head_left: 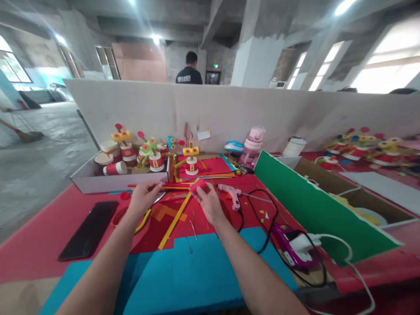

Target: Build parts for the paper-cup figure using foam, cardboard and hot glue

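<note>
My left hand (143,200) is closed, thumb and fingertips pinching thin red and yellow paper strips (177,187) that run across toward the other hand. My right hand (210,204) grips a small red piece (197,185), which looks like paper or card; the fingers partly cover it. Below it a yellow paper strip (173,222) lies slanted on the red table cover. Just behind the hands stands a paper-cup robot figure (191,166) with a yellow head and spring-like folded arms. A pink glue gun (232,195) rests right of my right hand. Yellow-handled scissors (143,222) lie partly under my left wrist.
A white box (120,183) with cups and finished figures stands at left, a black phone (88,229) in front of it. At right are a green-sided box (315,205), a purple power strip (292,249) and looping cables. Blue sheets (183,280) cover the front edge. A person (189,70) is beyond the partition.
</note>
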`<state>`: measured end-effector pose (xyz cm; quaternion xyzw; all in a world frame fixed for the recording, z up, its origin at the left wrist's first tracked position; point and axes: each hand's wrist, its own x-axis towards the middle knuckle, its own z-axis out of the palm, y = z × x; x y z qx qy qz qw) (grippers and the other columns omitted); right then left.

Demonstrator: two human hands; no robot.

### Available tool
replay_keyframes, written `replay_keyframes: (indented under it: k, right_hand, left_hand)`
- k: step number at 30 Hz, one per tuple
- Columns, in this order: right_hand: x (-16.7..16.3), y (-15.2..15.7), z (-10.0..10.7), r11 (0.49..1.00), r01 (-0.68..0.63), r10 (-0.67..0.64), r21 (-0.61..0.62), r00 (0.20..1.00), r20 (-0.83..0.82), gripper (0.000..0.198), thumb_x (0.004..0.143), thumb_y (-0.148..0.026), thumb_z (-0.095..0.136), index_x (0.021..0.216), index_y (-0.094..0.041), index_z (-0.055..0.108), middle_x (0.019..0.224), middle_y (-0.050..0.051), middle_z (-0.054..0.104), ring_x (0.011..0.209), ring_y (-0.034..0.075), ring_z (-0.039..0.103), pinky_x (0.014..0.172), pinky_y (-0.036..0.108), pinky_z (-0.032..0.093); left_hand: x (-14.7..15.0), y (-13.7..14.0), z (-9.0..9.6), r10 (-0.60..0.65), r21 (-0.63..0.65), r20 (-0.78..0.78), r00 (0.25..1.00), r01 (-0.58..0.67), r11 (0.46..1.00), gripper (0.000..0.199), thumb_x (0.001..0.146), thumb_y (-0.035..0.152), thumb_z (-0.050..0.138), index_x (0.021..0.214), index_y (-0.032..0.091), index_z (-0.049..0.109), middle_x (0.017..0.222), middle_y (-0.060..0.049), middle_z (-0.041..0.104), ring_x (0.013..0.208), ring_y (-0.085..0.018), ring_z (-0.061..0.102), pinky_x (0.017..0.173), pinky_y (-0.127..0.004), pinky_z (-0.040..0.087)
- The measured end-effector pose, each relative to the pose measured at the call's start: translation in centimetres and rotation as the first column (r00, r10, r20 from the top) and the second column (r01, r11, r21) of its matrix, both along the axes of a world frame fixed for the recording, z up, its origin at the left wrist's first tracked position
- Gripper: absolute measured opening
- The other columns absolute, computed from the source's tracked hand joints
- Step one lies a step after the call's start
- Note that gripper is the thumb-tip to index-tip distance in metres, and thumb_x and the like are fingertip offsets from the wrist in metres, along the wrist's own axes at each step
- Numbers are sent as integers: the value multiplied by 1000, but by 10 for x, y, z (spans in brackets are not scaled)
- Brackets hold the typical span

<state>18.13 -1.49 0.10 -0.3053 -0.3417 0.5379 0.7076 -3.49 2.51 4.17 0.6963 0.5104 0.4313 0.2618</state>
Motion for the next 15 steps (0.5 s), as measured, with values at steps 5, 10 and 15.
replay_keyframes:
  k: [5,10,15]
  right_hand:
    - [-7,-1,-4,996,-83,83,12,996,27,31,73,-47,68,88,-24,53,88,-1,66,78,15,66,72,30,52]
    - [-7,-2,-4,990,-143,143,13,990,16,34,72,-53,66,86,-24,53,77,-3,62,63,12,61,58,26,48]
    - [-5,-1,-6,987,-156,155,-36,988,-23,37,66,-50,73,84,-23,55,70,-8,55,54,8,54,60,25,49]
  left_hand:
    - [-42,-19,2,13,10,-739,674,-8,1000,18,78,31,53,80,19,67,82,-12,69,81,-28,63,70,-33,43]
    - [-55,-35,-18,-9,-61,-860,510,-85,995,29,79,20,45,104,14,58,95,-19,68,88,-33,64,70,-37,44]
    - [-55,-39,-14,-19,-110,-847,531,-140,984,56,71,17,50,127,17,44,100,-18,68,91,-32,66,67,-34,44]
